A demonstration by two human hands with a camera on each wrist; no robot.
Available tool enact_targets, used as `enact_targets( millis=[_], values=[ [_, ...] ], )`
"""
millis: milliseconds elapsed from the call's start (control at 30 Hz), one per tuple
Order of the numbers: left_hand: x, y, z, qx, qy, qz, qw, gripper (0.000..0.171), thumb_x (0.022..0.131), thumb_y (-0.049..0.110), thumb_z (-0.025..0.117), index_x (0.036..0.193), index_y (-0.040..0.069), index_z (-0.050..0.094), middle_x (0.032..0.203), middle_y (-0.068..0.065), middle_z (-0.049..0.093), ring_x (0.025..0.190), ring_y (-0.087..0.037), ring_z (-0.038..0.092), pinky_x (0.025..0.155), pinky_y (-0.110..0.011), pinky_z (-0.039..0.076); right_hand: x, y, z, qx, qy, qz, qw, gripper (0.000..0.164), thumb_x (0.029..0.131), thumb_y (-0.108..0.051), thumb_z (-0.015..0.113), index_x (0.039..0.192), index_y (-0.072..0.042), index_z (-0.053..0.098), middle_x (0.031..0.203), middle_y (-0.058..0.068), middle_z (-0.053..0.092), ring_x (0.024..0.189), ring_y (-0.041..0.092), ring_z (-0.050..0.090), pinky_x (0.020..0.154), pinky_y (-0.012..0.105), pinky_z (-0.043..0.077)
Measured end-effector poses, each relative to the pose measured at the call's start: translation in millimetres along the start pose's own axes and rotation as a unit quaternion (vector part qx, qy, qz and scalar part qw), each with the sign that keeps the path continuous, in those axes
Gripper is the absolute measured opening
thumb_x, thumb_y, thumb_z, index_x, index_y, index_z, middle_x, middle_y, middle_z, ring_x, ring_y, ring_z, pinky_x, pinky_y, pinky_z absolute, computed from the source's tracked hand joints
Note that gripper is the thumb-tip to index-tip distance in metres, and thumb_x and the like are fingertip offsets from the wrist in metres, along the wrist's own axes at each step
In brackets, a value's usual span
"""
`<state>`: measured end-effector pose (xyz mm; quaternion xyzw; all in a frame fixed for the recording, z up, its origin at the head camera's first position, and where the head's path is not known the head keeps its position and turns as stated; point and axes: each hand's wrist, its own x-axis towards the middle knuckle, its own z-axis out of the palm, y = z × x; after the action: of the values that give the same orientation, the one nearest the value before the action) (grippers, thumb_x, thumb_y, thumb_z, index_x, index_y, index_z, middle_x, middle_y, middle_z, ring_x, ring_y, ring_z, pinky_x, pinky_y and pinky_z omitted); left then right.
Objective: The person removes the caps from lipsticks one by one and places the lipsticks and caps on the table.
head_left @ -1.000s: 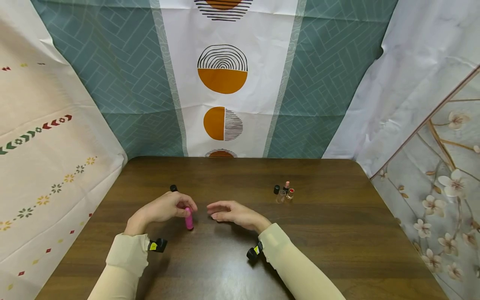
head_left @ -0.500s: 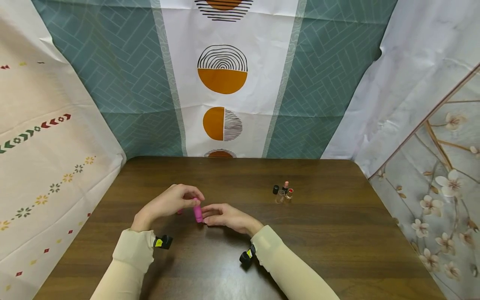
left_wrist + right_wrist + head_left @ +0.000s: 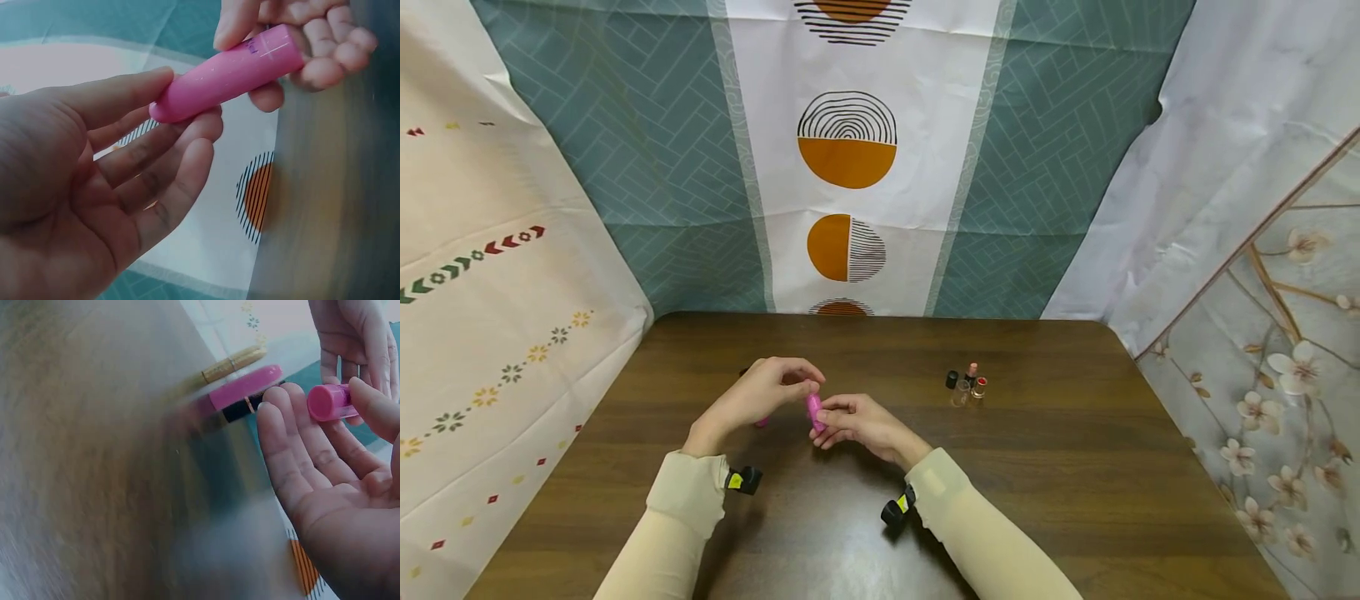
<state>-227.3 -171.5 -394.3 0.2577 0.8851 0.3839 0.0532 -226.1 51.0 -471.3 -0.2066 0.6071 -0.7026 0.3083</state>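
Note:
A pink lipstick tube (image 3: 225,78), rounded at one end and flat at the other, is held tilted above the table between both hands. My left hand (image 3: 767,392) pinches its rounded end between thumb and fingers, as the left wrist view shows. The flat base lies between thumb and fingers of my right hand (image 3: 865,425); small purple print and a pale cross-shaped mark show near that end. In the right wrist view the base (image 3: 322,403) faces the camera, with the right hand's other fingers loosely spread below it.
Behind the left hand stand a gold tube (image 3: 234,364), another pink tube (image 3: 247,387) and a black tube (image 3: 240,410). Farther right on the brown table (image 3: 1037,467) is a group: a black cap (image 3: 952,379), a clear cap (image 3: 961,394) and two uncapped lipsticks (image 3: 972,372).
The left hand has carried the pink lipstick tube rightward and up from near the table. The right hand, earlier apart from it, now grips its base.

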Motion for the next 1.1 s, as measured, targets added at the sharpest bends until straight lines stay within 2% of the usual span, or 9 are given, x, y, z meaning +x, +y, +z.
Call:
enact_targets(
  millis=[133, 267, 367, 500, 600, 767, 1000, 1100],
  values=[
    [5.6, 0.8, 5.6, -0.011, 0.015, 0.006, 0.9998, 0.016, 0.102, 0.023, 0.07, 0.112, 0.013, 0.078, 0.11, 0.001, 0.076, 0.108, -0.024, 0.07, 0.096, -0.049, 0.055, -3, -3, -6, 0.016, 0.007, -0.012, 1.0, 0.038, 0.106, -0.004, 0.057, 0.135, 0.02, 0.051, 0.11, 0.026, 0.074, 0.097, 0.025, 0.075, 0.097, 0.046, 0.057],
    [11.2, 4.9, 12.6, -0.042, 0.024, -0.001, 0.9988, 0.016, 0.102, 0.024, 0.07, 0.112, 0.014, 0.078, 0.11, 0.0, 0.076, 0.108, -0.024, 0.069, 0.096, -0.048, 0.055, -6, -5, -12, 0.023, 0.011, -0.025, 0.999, 0.038, 0.106, 0.0, 0.055, 0.135, 0.023, 0.048, 0.114, 0.029, 0.072, 0.1, 0.025, 0.075, 0.098, 0.047, 0.056],
    [15.8, 7.6, 17.9, -0.059, 0.033, -0.007, 0.9977, 0.017, 0.102, 0.024, 0.07, 0.114, 0.015, 0.078, 0.11, 0.001, 0.076, 0.108, -0.023, 0.068, 0.096, -0.047, 0.054, -8, -7, -15, 0.023, 0.016, -0.036, 0.999, 0.038, 0.105, 0.002, 0.056, 0.134, 0.025, 0.048, 0.111, 0.027, 0.074, 0.099, 0.024, 0.075, 0.097, 0.046, 0.057],
    [21.5, 9.4, 24.1, -0.09, 0.047, -0.004, 0.9949, 0.022, 0.103, 0.024, 0.069, 0.118, 0.012, 0.077, 0.113, -0.004, 0.076, 0.105, -0.023, 0.068, 0.095, -0.046, 0.055, -10, -12, -20, 0.022, 0.029, -0.046, 0.998, 0.033, 0.104, 0.001, 0.058, 0.129, 0.022, 0.054, 0.109, 0.022, 0.075, 0.1, 0.024, 0.075, 0.097, 0.045, 0.057],
    [24.7, 10.5, 28.0, -0.125, 0.05, -0.001, 0.9909, 0.025, 0.103, 0.023, 0.069, 0.121, 0.009, 0.076, 0.117, -0.008, 0.076, 0.104, -0.024, 0.07, 0.095, -0.046, 0.056, -12, -15, -22, 0.025, 0.042, -0.054, 0.997, 0.025, 0.103, 0.003, 0.059, 0.124, 0.017, 0.06, 0.109, 0.021, 0.076, 0.1, 0.024, 0.075, 0.097, 0.045, 0.057],
    [28.8, 14.0, 33.9, -0.178, 0.057, -0.017, 0.9822, 0.026, 0.102, 0.023, 0.069, 0.124, 0.011, 0.076, 0.121, -0.006, 0.075, 0.109, -0.025, 0.07, 0.097, -0.048, 0.056, -14, -17, -25, 0.043, 0.065, -0.068, 0.995, 0.017, 0.101, 0.006, 0.059, 0.116, 0.009, 0.067, 0.107, 0.019, 0.077, 0.097, 0.023, 0.076, 0.095, 0.044, 0.058],
    [34.2, 15.6, 43.3, -0.223, 0.059, -0.013, 0.973, 0.029, 0.104, 0.019, 0.067, 0.128, 0.004, 0.073, 0.128, -0.012, 0.073, 0.119, -0.031, 0.068, 0.106, -0.05, 0.05, -14, -17, -28, 0.048, 0.086, -0.071, 0.993, 0.014, 0.1, 0.009, 0.06, 0.111, 0.006, 0.068, 0.1, 0.014, 0.078, 0.093, 0.021, 0.077, 0.091, 0.04, 0.059],
    [34.1, 16.0, 46.0, -0.235, 0.064, -0.012, 0.9697, 0.029, 0.104, 0.017, 0.065, 0.128, 0.002, 0.072, 0.128, -0.014, 0.072, 0.119, -0.033, 0.068, 0.106, -0.051, 0.05, -14, -17, -29, 0.048, 0.092, -0.071, 0.992, 0.014, 0.1, 0.009, 0.061, 0.112, 0.008, 0.067, 0.099, 0.013, 0.078, 0.092, 0.021, 0.077, 0.09, 0.039, 0.06]
  ],
)
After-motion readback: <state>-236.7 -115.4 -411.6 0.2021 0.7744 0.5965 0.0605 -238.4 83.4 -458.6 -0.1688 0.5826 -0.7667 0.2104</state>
